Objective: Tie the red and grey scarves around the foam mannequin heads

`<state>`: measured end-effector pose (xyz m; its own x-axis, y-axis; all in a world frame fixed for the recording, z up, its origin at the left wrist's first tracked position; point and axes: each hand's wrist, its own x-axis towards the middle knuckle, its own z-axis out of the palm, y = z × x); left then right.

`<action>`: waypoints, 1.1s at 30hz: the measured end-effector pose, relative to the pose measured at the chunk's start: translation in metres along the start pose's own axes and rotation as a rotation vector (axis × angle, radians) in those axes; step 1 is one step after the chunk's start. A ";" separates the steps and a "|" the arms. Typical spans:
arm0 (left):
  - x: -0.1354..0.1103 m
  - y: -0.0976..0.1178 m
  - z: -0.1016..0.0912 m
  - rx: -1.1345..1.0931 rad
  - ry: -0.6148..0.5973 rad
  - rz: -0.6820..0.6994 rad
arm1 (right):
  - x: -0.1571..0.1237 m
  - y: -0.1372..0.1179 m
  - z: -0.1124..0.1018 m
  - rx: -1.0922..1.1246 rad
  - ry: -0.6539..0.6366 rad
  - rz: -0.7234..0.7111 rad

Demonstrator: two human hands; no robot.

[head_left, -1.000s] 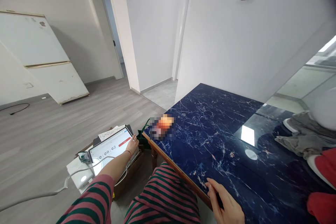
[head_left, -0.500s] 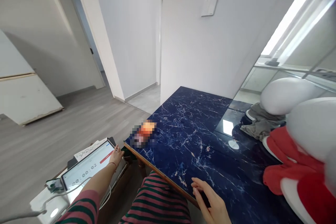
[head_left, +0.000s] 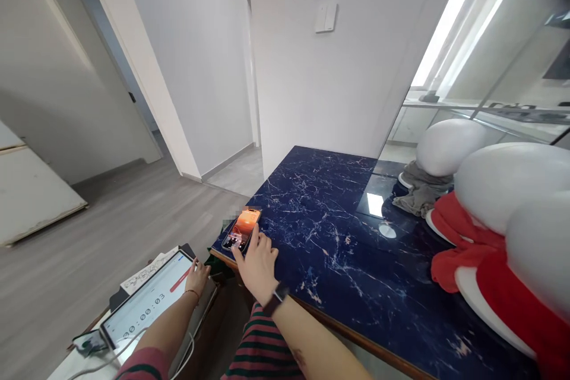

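A smartphone with an orange lit screen lies at the left corner of the dark blue marbled table. My right hand is over its near end, thumb and fingers apart, the fingertips at the screen and edge; whether they press on it I cannot tell. Lower left, a tablet shows a timer at 00:00:03 with a red button. My left hand rests at the tablet's upper right side, beside the red button, fingers loosely stretched.
White rounded forms with red and grey cloth around their bases stand along the table's right side. A white cable runs around the tablet. Behind the table rises a white wall with a switch.
My right hand has moved left and forward from the table's front edge to the smartphone. My left hand stays by the tablet, whose timer went from 02 to 03. The view has turned slightly right.
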<state>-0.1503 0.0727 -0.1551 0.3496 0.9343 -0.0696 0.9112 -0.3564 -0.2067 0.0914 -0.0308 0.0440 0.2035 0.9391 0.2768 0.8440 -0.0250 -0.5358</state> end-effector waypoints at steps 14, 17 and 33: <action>0.009 -0.004 0.016 -0.348 0.040 -0.015 | 0.039 -0.038 0.024 -0.198 0.107 0.047; 0.009 -0.003 0.016 -0.373 0.039 -0.009 | 0.048 -0.039 0.030 -0.125 -0.009 0.182; -0.002 0.004 -0.015 -0.393 0.059 -0.037 | 0.064 -0.027 0.035 0.046 -0.113 0.168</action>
<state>-0.1439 0.0687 -0.1410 0.3168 0.9484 -0.0107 0.9332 -0.3096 0.1823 0.0648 0.0415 0.0481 0.2807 0.9555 0.0903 0.7788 -0.1718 -0.6033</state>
